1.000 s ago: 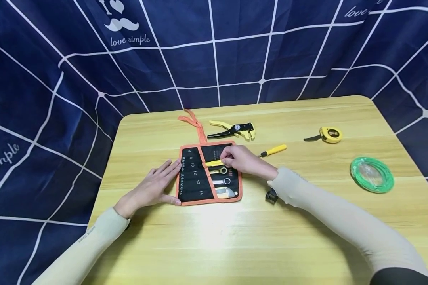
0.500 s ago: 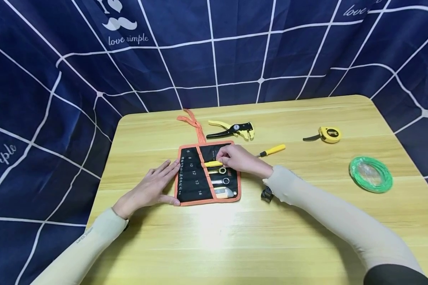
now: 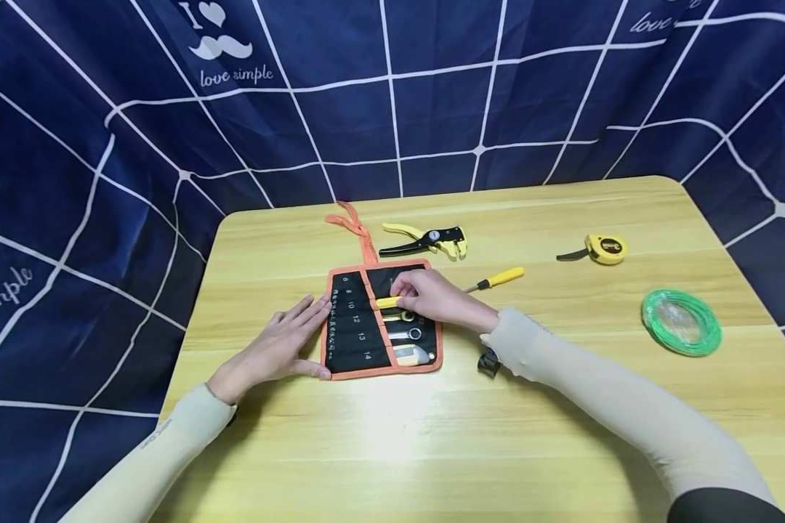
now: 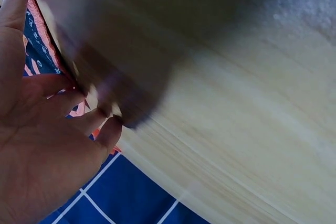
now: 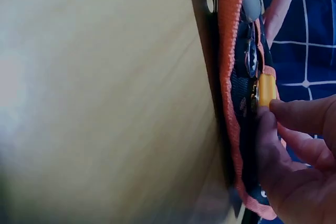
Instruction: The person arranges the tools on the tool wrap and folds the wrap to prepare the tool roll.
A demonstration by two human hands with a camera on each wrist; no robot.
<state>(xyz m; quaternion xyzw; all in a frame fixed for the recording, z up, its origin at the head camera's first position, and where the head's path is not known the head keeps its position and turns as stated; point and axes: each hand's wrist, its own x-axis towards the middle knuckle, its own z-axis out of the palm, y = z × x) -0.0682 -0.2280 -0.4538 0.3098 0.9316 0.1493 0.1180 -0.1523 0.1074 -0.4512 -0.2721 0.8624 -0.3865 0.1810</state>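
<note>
A black tool roll (image 3: pixel 349 327) with orange trim lies unfolded, with numbers along its pocket panel. My left hand (image 3: pixel 278 345) rests flat at its left edge, fingers spread; in the left wrist view that hand (image 4: pixel 47 129) lies along the orange border. My right hand (image 3: pixel 432 298) pinches a yellow tool handle (image 3: pixel 386 302) between thumb and fingertips at the upper pocket. The right wrist view shows this handle (image 5: pixel 266 88) partly inside the pocket; its other end is hidden. Below it, two ring-ended wrenches (image 3: pixel 413 333) and a utility knife (image 3: pixel 412 354) sit in pockets.
A yellow-handled screwdriver (image 3: pixel 502 277) lies just right of the roll, its shaft partly behind my right hand. Wire strippers (image 3: pixel 432 240) lie behind the roll. To the right are a yellow tape measure (image 3: pixel 605 248) and a green wire coil (image 3: pixel 706 323). Dark blue cloth (image 3: pixel 432 109) hangs behind.
My right hand has shifted a little left with the yellow handle, and less of the handle shows between pocket and fingers. More of the screwdriver's shaft is uncovered. My left hand stays put.
</note>
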